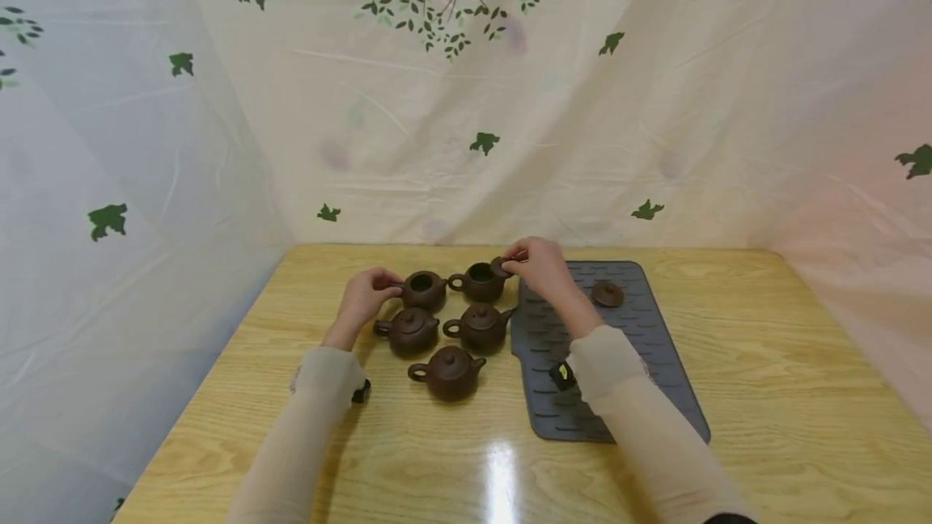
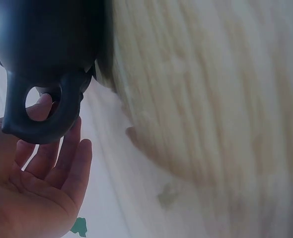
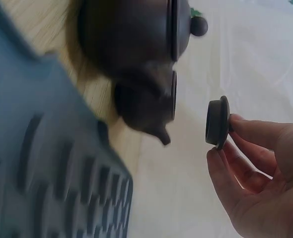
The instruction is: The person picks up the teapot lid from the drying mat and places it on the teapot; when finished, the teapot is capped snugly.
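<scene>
Several dark brown clay teapots stand grouped on the table. My left hand (image 1: 362, 297) pinches the handle of the back-left teapot (image 1: 423, 292), which has no lid. In the left wrist view, a nearer teapot's handle (image 2: 62, 121) partly hides that grip. My right hand (image 1: 540, 267) pinches a teapot lid (image 3: 217, 123) by its knob, its rim tilted on edge. The lid is held above the spout side of the open back-right teapot (image 1: 484, 285), apart from it in the right wrist view. Three lidded teapots, among them the front one (image 1: 451, 374), stand nearer me.
A grey ridged mat (image 1: 542, 403) lies to the right of the teapots, under my right forearm. Another brown lid (image 1: 607, 293) rests on it, knob up. Patterned cloth (image 1: 437, 184) hangs behind the wooden table (image 1: 408, 467) and along both sides.
</scene>
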{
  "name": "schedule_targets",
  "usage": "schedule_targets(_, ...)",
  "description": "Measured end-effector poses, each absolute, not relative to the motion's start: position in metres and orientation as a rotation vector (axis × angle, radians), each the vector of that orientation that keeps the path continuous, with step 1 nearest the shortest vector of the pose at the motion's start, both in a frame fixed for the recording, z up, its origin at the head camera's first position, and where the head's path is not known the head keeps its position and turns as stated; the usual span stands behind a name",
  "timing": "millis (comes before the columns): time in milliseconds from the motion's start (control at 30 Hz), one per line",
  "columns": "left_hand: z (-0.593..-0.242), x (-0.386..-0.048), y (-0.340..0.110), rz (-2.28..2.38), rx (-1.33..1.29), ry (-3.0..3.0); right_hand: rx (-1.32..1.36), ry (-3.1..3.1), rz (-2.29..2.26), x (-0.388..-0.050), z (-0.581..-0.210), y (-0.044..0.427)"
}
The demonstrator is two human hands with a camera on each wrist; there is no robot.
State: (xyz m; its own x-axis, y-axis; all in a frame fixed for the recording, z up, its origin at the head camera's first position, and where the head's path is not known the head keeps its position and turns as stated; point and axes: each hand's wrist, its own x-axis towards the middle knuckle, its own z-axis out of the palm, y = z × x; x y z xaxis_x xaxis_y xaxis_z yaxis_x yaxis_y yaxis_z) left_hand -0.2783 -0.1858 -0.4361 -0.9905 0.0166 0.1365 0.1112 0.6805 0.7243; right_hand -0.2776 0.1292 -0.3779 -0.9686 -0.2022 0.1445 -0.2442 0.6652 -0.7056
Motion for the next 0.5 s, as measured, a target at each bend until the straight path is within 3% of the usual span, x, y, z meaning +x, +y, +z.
schedule_targets(500, -0.437, -0.278, -0.185, -1.21, -0.101, -2.773, 0.49, -2.807, 1.22, -0.289, -0.379, 0.06)
